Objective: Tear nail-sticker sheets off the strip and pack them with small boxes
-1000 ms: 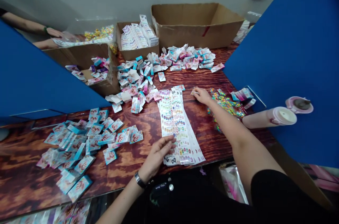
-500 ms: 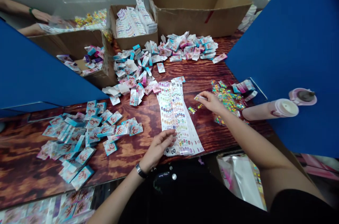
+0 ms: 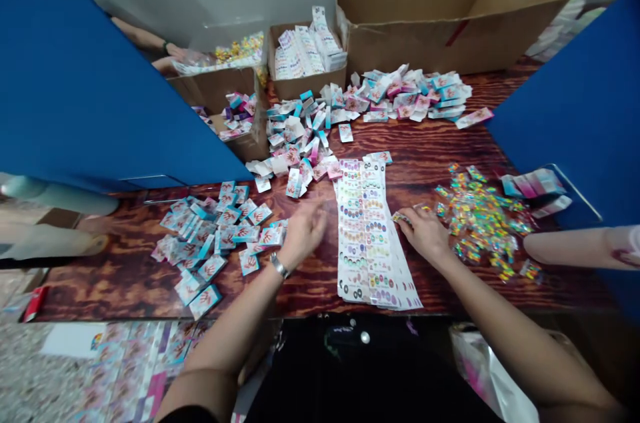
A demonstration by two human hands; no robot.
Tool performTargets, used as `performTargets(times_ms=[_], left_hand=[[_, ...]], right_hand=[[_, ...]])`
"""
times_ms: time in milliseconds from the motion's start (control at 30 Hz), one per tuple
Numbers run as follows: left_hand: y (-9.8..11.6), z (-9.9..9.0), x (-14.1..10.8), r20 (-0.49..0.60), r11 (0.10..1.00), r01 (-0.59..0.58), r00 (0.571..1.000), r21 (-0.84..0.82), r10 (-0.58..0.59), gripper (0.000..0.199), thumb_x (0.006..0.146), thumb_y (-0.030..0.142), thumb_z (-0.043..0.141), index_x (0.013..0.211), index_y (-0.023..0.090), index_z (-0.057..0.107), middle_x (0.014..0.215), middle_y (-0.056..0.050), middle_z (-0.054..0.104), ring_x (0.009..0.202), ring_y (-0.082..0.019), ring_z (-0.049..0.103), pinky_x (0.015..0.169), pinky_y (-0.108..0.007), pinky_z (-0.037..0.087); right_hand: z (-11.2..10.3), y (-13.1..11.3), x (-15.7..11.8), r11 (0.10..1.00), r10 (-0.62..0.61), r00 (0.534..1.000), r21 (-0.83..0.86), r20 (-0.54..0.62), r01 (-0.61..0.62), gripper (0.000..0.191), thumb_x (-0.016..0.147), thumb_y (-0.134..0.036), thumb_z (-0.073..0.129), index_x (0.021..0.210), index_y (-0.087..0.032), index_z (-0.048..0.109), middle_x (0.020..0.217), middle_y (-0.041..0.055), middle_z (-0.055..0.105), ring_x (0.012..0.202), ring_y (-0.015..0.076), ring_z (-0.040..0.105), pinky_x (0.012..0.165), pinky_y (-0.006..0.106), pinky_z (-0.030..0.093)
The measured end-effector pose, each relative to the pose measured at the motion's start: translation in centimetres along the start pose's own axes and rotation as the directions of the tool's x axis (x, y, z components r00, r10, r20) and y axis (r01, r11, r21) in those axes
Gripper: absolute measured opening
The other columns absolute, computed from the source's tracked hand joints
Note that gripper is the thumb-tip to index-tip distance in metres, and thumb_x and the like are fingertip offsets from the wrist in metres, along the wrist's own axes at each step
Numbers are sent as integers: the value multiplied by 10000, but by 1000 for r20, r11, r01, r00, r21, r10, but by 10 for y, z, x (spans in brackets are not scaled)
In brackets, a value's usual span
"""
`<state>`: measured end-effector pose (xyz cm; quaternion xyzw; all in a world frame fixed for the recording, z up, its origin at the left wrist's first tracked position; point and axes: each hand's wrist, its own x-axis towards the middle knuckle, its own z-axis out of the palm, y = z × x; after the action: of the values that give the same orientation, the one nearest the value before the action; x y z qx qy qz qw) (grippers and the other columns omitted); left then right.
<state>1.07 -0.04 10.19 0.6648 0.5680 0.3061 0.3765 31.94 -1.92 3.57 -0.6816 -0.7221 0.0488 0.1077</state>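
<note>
Head view: stacked sheets (image 3: 370, 236) between the hands.
I see the left hand (image 3: 307, 233) open, blurred, just beside them; the right hand (image 3: 423, 233) pinches a small shiny packet (image 3: 401, 217) at their edge.

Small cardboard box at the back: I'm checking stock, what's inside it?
The small cardboard box holds stacked white printed sheets with rows of colourful designs. Anything beneath them, and the box floor, is hidden.
</note>
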Motion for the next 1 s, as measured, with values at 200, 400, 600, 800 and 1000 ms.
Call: performTargets(times_ms=[200,400,600,800,1000], left_hand=[[-35,-31,72,-154,667,201,979,718,-129,494,906,389,496,1249,34,495,1190,-248,577,1137,-374,525,921,-428,427],[-40,-37,76,-156,663,220,975,715,-156,435,891,408,528,1189,91,538,1110,-208,634,1052,-336,595,850,-386,459],[-8,-37,27,28,957,136,991,-257,-133,440,846,439,574,1181,153,586,1067,-97,657,886,-207,628,783,-309,495],[8,1,-27,563,284,601,799,-747,-210,397,813,504,581,907,122,635,734,-83,665,519,-127,561,445,-226,439],[7,12,-42,672,197,697,717,-690,-185,414,834,509,555,840,109,664,630,-77,660,422,-99,528,346,-182,343]], right_hand=[[1,11,1,988,145,982,31,122,-150,363,912,-428,477,1177,-208,591,1019,106,689,880,269,637,672,348,444],[-5,18,-8,990,133,981,16,143,-137,325,919,-477,446,950,-222,646,939,99,660,831,261,634,669,345,433],[-41,-19,-12,961,-65,987,257,-149,103,226,919,-415,506,980,-230,620,927,73,644,868,242,618,741,353,483],[-82,-81,-1,802,-380,835,309,-397,512,197,929,-212,518,1093,-232,626,958,54,635,883,181,613,782,315,518],[-81,-90,4,656,-701,621,23,-351,754,265,931,-160,520,1110,-305,651,931,22,668,818,161,589,699,305,515]])
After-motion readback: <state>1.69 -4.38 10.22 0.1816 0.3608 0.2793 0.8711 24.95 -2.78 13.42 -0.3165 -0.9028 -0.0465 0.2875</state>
